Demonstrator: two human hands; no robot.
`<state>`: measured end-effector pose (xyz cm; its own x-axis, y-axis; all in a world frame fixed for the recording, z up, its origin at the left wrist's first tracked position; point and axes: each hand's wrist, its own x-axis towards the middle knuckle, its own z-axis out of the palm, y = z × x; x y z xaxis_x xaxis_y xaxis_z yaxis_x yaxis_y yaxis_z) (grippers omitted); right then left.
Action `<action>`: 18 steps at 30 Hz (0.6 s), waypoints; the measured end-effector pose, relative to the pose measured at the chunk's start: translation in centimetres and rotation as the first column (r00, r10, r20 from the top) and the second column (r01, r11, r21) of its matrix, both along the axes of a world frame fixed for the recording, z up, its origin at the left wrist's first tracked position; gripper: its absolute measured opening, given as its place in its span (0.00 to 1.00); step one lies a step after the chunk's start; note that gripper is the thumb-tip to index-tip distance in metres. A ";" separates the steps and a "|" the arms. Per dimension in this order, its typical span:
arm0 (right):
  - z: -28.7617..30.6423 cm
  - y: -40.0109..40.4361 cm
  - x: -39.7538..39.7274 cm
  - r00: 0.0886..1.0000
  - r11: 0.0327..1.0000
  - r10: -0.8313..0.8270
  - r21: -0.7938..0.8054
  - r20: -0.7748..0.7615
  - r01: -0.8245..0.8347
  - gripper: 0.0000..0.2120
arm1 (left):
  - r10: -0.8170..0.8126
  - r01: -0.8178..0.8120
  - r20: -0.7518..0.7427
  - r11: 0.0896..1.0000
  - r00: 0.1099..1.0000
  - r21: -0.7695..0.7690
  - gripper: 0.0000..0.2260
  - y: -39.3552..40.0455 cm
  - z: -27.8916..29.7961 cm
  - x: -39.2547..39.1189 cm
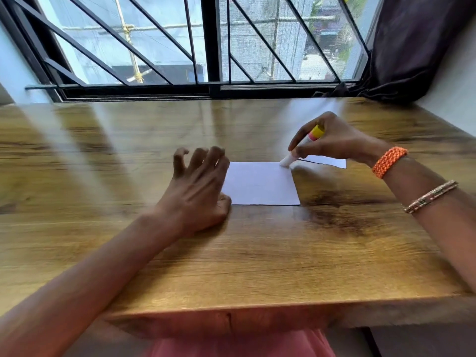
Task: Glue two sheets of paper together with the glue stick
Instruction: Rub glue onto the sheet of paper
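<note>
Two sheets lie on the counter [257, 253]: the right hand [334, 143] pinches the glue stick [304, 145] onto the near sheet's [260, 184] far right corner, the left hand [198, 186] holds its left edge with fingers spread, and next the glue likely needs rubbing across before the far sheet [327, 161] goes on top.

On my bench [257, 266] one sheet [260, 184] lies centre; a second sheet [327, 161] lies behind and right of it, the window [206, 42] beyond both.

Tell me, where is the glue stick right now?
The glue stick is in the right hand, right of centre in the head view, its tip at the far right corner of the nearer paper sheet.
</note>
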<state>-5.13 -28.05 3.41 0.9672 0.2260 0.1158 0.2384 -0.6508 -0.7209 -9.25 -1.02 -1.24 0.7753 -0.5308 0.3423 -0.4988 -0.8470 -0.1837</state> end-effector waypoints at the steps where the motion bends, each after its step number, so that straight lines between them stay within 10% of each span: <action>1: 0.0 0.0 0.0 1.000 1.000 -0.002 0.000 0.002 0.002 0.04 | -0.041 0.041 0.000 0.999 0.999 0.010 0.24 -0.4 0.3 -0.1; 8: -0.1 0.0 -0.4 0.999 0.999 -0.024 0.024 0.022 0.024 0.04 | -0.268 0.265 -0.243 0.963 0.932 -0.047 0.18 -5.8 0.9 1.5; 18: -0.1 0.0 -1.2 0.999 0.999 -0.047 0.010 0.023 0.047 0.05 | -0.266 0.267 -0.193 0.963 0.944 -0.019 0.17 -6.2 -0.2 1.9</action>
<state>-6.37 -28.02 3.34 0.9738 0.1794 0.1398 0.2243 -0.6551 -0.7215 -7.40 -7.25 -1.46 0.6557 -0.7291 0.1962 -0.7328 -0.6771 -0.0672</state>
